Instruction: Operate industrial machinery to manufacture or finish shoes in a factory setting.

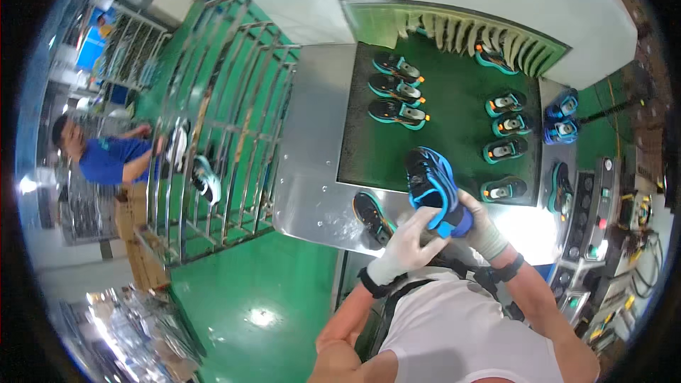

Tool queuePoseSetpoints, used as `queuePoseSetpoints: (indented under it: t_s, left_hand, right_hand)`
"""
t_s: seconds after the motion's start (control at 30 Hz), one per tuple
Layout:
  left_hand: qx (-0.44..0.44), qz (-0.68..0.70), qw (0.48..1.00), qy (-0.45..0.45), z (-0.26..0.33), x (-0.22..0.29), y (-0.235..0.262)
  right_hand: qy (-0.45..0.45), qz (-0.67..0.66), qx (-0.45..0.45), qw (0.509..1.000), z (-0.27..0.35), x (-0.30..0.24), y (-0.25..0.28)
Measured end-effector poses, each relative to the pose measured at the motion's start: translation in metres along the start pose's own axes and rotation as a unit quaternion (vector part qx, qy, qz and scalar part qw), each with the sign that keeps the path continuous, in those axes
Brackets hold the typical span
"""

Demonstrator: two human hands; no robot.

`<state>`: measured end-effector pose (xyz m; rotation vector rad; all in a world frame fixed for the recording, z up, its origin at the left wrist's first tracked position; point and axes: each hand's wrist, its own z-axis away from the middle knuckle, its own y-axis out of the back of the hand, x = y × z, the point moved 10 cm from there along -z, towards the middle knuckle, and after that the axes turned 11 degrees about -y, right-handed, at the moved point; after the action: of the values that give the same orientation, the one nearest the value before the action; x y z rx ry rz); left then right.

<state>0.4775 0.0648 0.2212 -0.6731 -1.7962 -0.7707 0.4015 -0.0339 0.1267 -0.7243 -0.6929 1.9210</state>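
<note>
A blue-and-black shoe [434,181] is held up between two gloved hands, over the near edge of a green conveyor belt [440,145]. Its long axis is pointed away from the body, the toe tipped slightly left and the heel turned toward the wearer, so the whole shoe lies ahead of the hands. The heel is gripped from the left by the left hand [403,252], with thumb and fingers brought close about the collar, and from the right by the right hand [484,230], curved around the heel's outer side; both are about equally near, and nothing else is seen to be held. No brand, label or lettering can be made out on the shoe at this size. Just to the left, a black-and-teal shoe [372,218] is left lying on the metal ledge [305,191]. On the belt, three dark shoes [397,115] are lined up at the left and four more [505,149] at the right, while another shoe [496,59] is seen near the strip curtain [454,32]. Two blue shoes [564,119] are placed beyond the belt's right side, near a control panel [592,206] whose markings are too small to be read. Farther left, a metal rack [245,128] is stood between the ledge and a co-worker [106,159] in blue.
</note>
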Motion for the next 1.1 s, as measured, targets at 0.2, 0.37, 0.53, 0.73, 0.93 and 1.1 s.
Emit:
queuePoseSetpoints:
  t_s: [0.2, 0.37, 0.53, 0.73, 0.93, 1.1]
  left_hand:
    - [0.09, -0.178, 0.979, 0.03, 0.0, 0.028, 0.06]
    - [0.126, -0.075, 0.986, 0.079, -0.004, -0.016, 0.063]
    - [0.036, -0.294, 0.953, -0.068, 0.0, -0.019, 0.059]
    - [0.153, -0.11, 0.977, 0.101, 0.019, -0.041, 0.069]
    - [0.326, -0.106, 0.935, 0.089, 0.084, -0.045, 0.12]
    - [0.368, 0.004, 0.926, 0.08, 0.08, -0.072, 0.101]
  right_hand:
    - [-0.037, 0.092, -0.041, 0.994, 0.037, 0.001, -0.039]
    - [-0.094, 0.088, -0.111, 0.985, 0.037, 0.017, -0.062]
    - [-0.194, 0.029, -0.082, 0.977, 0.033, 0.031, -0.036]
    - [-0.256, 0.021, -0.06, 0.965, 0.019, 0.037, -0.026]
    - [-0.205, 0.057, -0.087, 0.973, -0.031, 0.03, -0.072]
    - [-0.122, 0.206, -0.079, 0.968, -0.096, 0.033, -0.115]
